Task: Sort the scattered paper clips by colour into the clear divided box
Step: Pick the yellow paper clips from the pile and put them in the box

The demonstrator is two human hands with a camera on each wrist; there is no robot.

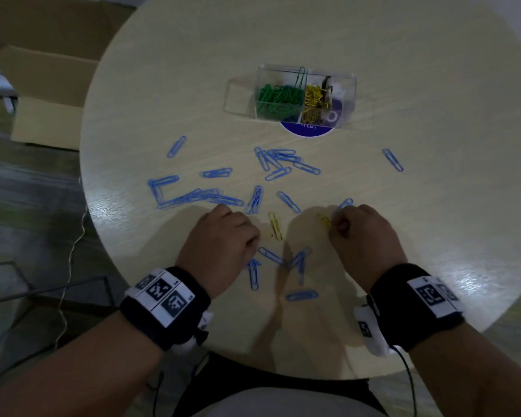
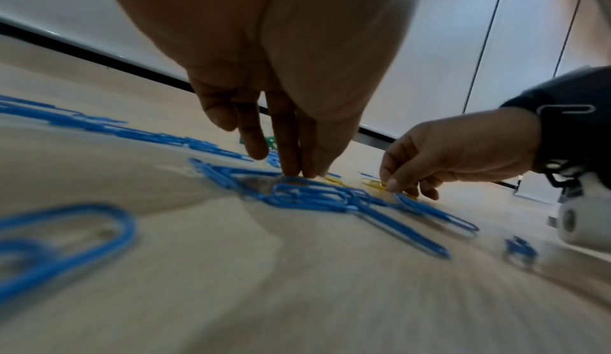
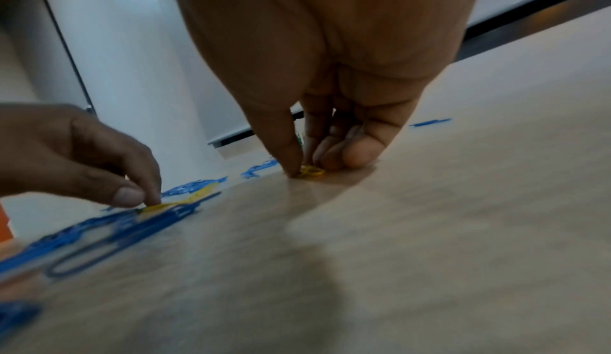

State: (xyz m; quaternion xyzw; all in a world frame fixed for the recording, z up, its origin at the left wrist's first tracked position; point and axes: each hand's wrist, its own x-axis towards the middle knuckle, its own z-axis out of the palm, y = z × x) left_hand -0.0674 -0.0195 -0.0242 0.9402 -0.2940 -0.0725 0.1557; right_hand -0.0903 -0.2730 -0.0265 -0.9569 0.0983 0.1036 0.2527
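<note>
— So, where are both hands at this moment?

— Low at about six o'clock on the round pale wooden table (image 1: 403, 85). The left hand (image 1: 223, 239) has its thumb and forefinger nipped onto the end of a yellow wire paper clip (image 1: 275, 225) that lies flat on the wood. The right hand (image 1: 364, 236), just toward three o'clock of it, has its fingers curled, pinching a second yellow paper clip (image 3: 310, 171) against the tabletop.

— And the box?

— The clear plastic divided box (image 1: 346, 94) stands near twelve o'clock, well apart from the hands, on a round purple sticker (image 1: 307, 130). Green paper clips (image 1: 278, 97) fill its nine o'clock compartment; yellow clips in the box (image 1: 313, 97) sit in the middle. What the three o'clock end holds is too blurred to tell.

— What is scattered?

— Blue paper clips (image 1: 277, 164), strewn between the box and the hands, with a few more below the knuckles. A brown cardboard carton (image 1: 48, 94) stands on the floor at ten o'clock.
</note>
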